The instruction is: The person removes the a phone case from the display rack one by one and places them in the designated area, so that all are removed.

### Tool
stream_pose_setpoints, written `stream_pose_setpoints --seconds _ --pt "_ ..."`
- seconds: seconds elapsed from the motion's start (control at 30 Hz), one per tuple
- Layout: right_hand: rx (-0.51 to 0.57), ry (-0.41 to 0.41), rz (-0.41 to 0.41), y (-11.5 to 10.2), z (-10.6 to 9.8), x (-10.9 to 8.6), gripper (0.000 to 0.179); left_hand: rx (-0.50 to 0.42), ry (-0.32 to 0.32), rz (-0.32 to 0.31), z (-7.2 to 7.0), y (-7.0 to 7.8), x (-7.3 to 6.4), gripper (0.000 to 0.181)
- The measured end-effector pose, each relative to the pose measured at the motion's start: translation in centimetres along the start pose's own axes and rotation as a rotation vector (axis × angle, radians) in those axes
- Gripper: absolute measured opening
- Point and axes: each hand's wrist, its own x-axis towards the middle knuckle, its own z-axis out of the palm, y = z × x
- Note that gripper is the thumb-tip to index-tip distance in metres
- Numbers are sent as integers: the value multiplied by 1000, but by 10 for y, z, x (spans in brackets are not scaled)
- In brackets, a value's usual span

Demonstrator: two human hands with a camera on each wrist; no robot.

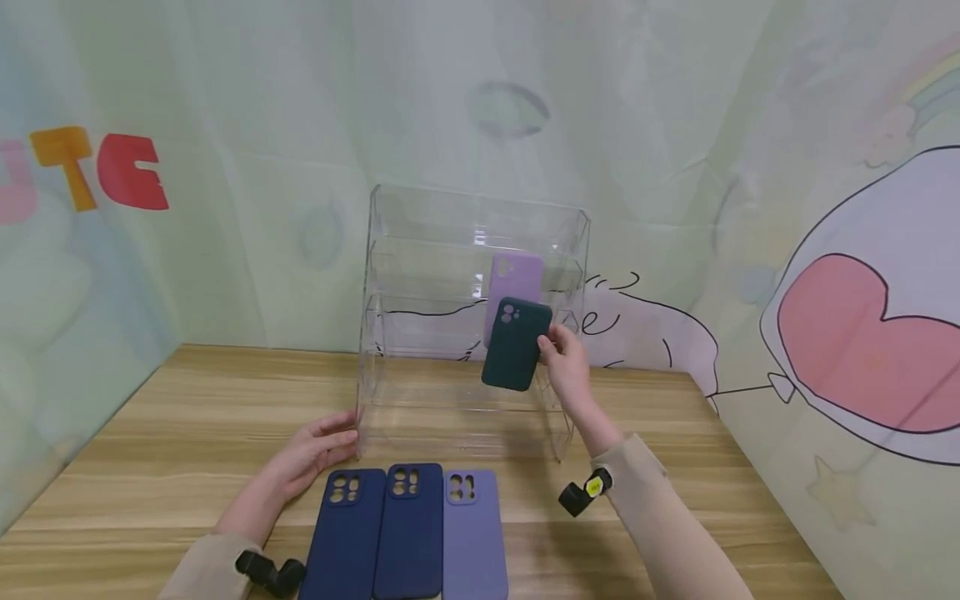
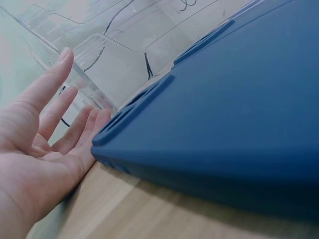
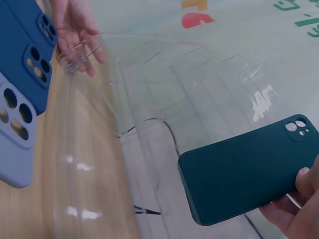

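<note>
A dark green phone case (image 1: 516, 350) is pinched at its right edge between the thumb and fingers of my right hand (image 1: 567, 367). In the head view it overlaps a pink-purple phone case (image 1: 522, 275) that stands in the clear tiered display rack (image 1: 468, 446). The right wrist view shows the green case (image 3: 244, 172) with its camera cutout towards the upper right. My left hand (image 1: 315, 454) rests on the table with fingers extended, fingertips right at the rack's lower left side. From the left wrist, the same hand (image 2: 50, 134) appears with fingers spread beside a navy case (image 2: 214, 119).
Two navy phone cases, the left one (image 1: 343, 533) and the middle one (image 1: 409, 533), lie side by side in front of the rack, with a lavender case (image 1: 475, 542) to their right. A printed curtain (image 1: 262, 167) hangs behind the wooden table (image 1: 187, 417).
</note>
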Motion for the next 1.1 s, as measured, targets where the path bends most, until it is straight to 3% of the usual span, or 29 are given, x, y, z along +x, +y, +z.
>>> stream_pose_setpoints --seconds 0.17,0.4,0.7,1.1 --pt "31 -28 -9 -15 -8 -1 20 8 4 -2 1 1 -2 74" --pt "-8 -135 56 -24 -22 -8 20 14 6 -9 0 1 -4 74" --pt "-75 -220 117 -9 -36 -26 17 16 14 -13 1 0 -5 75" --pt "-128 -252 194 14 -52 -42 21 15 5 -18 3 2 -2 76"
